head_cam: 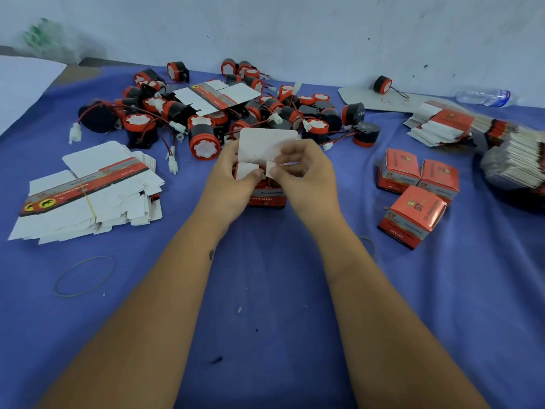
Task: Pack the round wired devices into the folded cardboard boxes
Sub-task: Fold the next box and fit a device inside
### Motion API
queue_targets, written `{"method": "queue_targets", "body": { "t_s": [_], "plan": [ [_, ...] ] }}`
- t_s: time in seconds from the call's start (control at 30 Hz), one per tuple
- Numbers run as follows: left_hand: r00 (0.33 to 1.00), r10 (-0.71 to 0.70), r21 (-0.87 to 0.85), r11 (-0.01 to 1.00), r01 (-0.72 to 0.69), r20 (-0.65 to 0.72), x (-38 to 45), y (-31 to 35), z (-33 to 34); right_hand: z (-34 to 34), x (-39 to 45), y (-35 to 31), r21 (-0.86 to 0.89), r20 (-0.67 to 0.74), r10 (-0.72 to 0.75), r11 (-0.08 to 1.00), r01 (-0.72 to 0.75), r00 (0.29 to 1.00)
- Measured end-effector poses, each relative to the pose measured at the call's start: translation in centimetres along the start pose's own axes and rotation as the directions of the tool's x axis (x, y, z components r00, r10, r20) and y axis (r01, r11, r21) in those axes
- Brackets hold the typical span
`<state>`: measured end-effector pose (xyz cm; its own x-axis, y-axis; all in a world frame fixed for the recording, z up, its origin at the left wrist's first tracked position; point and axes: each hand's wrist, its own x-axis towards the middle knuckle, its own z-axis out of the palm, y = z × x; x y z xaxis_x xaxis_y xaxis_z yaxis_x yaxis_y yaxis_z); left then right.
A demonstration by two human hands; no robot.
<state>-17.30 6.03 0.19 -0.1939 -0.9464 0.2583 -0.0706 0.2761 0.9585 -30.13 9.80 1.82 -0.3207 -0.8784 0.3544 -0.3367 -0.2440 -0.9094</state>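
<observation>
Left hand [228, 178] and right hand [306, 175] each pinched a small white side flap of an open red cardboard box [267, 196]; its large lid flap [265, 143] stood raised just beyond the fingers.

An open box [267, 196] sits mid-table [265, 290], the pile of round devices [224, 113] behind it, flat cartons [88, 190] left, three closed boxes [413, 193] right.
</observation>
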Motion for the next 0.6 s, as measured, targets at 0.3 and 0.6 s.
{"method": "queue_targets", "body": {
  "t_s": [0.3, 0.6],
  "plan": [
    [1.000, 0.012, -0.017, 1.000, -0.012, -0.017, 0.1, -0.2, 0.0, -0.2, 0.8, 1.0, 0.025, 0.109, 0.170, 0.984, -0.174, 0.979],
    [0.996, -0.066, -0.089, 0.994, 0.061, -0.061, 0.4, -0.1, -0.3, -0.2, 0.9, 1.2, 0.026, 0.188, 0.126, 0.991, -0.133, 0.974]
  ]
}}
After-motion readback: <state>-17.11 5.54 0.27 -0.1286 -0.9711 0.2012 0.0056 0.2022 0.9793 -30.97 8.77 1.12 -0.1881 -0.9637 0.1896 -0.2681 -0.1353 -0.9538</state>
